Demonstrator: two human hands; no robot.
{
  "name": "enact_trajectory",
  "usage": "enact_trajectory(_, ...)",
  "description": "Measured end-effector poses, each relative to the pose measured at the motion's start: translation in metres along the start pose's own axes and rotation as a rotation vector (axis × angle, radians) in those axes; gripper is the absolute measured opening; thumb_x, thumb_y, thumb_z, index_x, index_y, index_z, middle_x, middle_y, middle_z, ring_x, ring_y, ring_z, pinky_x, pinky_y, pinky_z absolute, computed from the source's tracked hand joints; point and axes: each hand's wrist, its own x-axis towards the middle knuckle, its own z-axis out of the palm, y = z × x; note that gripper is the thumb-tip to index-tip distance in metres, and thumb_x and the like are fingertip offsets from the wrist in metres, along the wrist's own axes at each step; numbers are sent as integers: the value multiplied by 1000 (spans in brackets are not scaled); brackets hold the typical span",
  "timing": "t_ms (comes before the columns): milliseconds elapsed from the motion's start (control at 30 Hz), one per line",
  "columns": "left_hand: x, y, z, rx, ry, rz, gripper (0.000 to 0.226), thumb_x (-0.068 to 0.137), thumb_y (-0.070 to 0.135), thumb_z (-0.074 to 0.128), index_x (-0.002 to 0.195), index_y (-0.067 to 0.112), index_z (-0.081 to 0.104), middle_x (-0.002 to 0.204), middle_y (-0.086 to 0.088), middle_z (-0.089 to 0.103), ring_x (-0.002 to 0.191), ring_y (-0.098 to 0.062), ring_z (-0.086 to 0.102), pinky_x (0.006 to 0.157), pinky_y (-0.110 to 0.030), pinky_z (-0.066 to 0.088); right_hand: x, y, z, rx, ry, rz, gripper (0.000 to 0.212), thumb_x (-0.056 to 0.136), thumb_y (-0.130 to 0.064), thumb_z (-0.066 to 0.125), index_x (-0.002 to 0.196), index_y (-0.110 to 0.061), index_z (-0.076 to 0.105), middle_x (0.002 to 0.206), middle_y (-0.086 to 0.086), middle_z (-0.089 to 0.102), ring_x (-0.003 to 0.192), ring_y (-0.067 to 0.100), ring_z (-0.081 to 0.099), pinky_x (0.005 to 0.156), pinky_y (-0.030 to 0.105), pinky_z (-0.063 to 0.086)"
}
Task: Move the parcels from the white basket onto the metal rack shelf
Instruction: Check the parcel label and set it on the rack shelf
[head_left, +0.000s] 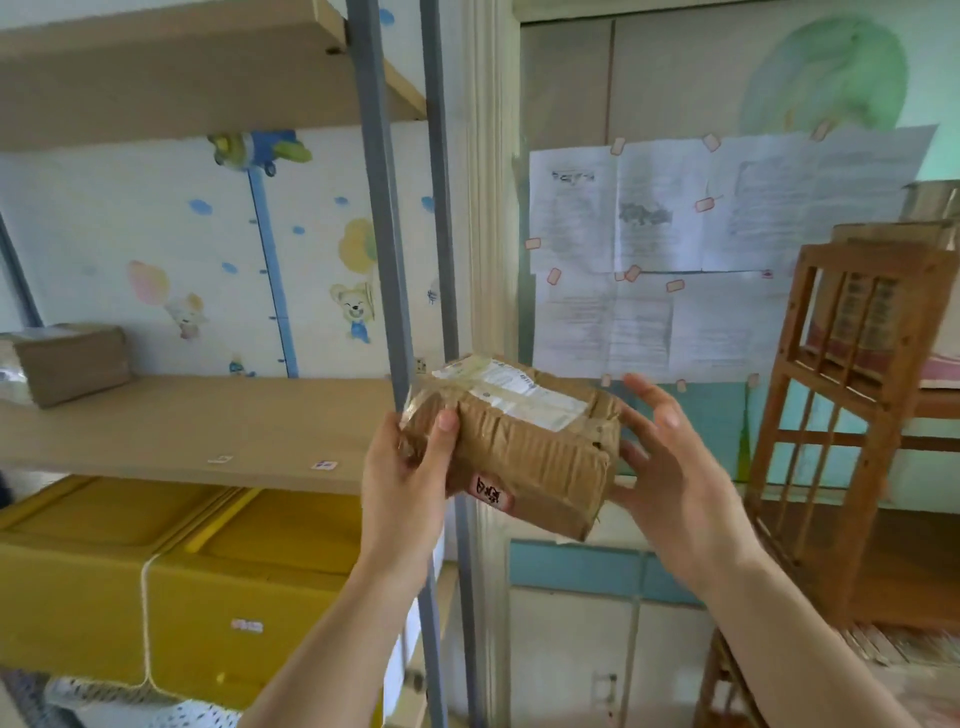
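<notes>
Two hands carry one crumpled brown cardboard parcel with a white label (511, 441): your left hand (410, 483) has a clenched grip on its near corner, thumb on top, while your right hand (670, 467) cups the far end, fingers spread. It hovers just beside the tan board shelf of the grey metal rack (208, 431), probably steadied for sliding in.

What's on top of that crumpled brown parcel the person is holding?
A white shipping label under clear tape lies across the top of the parcel. Its print is too blurred to read. The left hand covers the parcel's left end.
</notes>
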Motion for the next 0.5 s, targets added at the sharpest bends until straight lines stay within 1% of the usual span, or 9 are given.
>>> enact_trajectory(33,5,1,-16,36,40,3,53,74,59,65,114,24,64,110,2,74,103,-16,72,85,-40,62,-2,9,17,-107,-36,-55,98,59,-58,86,143,-25,47,139,2,61,124,24,61,96,48,50)
enact_trajectory(100,15,2,-50,72,84,10,55,71,67,64,110,28,64,109,3,73,104,-16,70,90,-50,60,-3,30,55,-302,-71,-160,85,69,-32,89,142,-22,46,135,-3,64,125,18,61,95,42,55)
enact_trajectory(133,19,4,-66,79,85,18,55,72,67,64,109,27,64,109,2,73,104,-17,70,89,-52,60,-2,39,72,-362,-76,-197,80,72,-19,88,140,-23,47,131,-7,65,123,15,62,90,37,58)
enact_trajectory(167,23,5,-83,88,78,23,54,75,65,64,112,26,63,110,3,73,104,-16,71,88,-51,60,0,48,87,-390,-70,-220,78,73,-11,86,138,-25,48,127,-10,66,119,12,63,85,32,60)
enact_trajectory(233,29,10,-116,119,48,38,52,80,59,62,117,24,61,111,5,73,103,-12,72,86,-49,62,4,65,115,-395,-76,-239,78,72,-5,84,138,-26,48,127,-9,67,118,12,64,81,28,60)
enact_trajectory(300,37,15,-149,191,7,88,49,85,57,59,122,26,59,114,7,72,106,-10,70,89,-45,61,9,82,140,-391,-82,-238,80,72,-5,84,141,-24,47,133,-4,64,121,16,62,82,28,60)
enact_trajectory(400,55,20,-197,306,-67,163,43,96,46,51,134,27,55,121,12,70,113,-3,65,93,-28,56,19,107,176,-391,-80,-198,83,70,-7,83,142,-26,46,132,-3,64,122,17,62,82,30,61)
enact_trajectory(467,68,20,-226,354,-85,164,35,100,37,48,132,25,58,114,14,73,109,1,66,90,-19,54,30,121,197,-397,-98,-180,84,70,-7,81,144,-24,44,132,-3,64,121,17,63,85,30,60)
enact_trajectory(500,75,19,-239,367,-88,147,32,101,35,47,128,24,60,109,14,74,104,2,67,88,-19,55,37,128,206,-404,-111,-173,84,71,-7,80,145,-22,43,133,-1,64,121,17,63,85,29,60)
